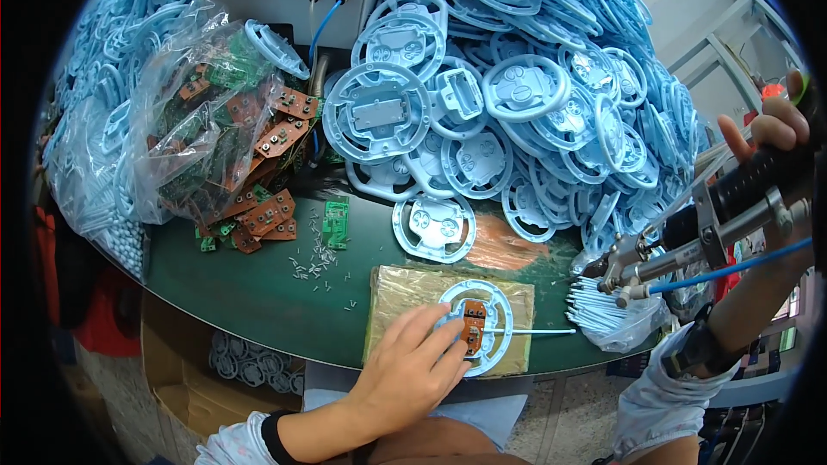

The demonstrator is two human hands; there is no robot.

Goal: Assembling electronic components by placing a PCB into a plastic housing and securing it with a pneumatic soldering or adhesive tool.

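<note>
A light-blue plastic toy steering wheel (504,327) lies on a pad wrapped in film (392,288) at the table's near edge. Inside its ring sits a brown circuit board (473,327), partly under my fingers. My left hand (405,366) holds the wheel down, its fingertips on the board and the left side. A thin pale stick (543,331) reaches out to the right from the wheel. High at the right, my right hand (771,129) is wrapped round a black power screwdriver (732,185) fixed to a metal bracket arm; its tip is hard to make out.
Loose screws (317,254) and a green circuit board (336,222) lie left of the pad. Brown boards (271,215) spill from a clear bag (164,138). Wheel shells (517,86) pile high behind. Bagged pale sticks (599,314) lie right; a carton (181,379) stands below.
</note>
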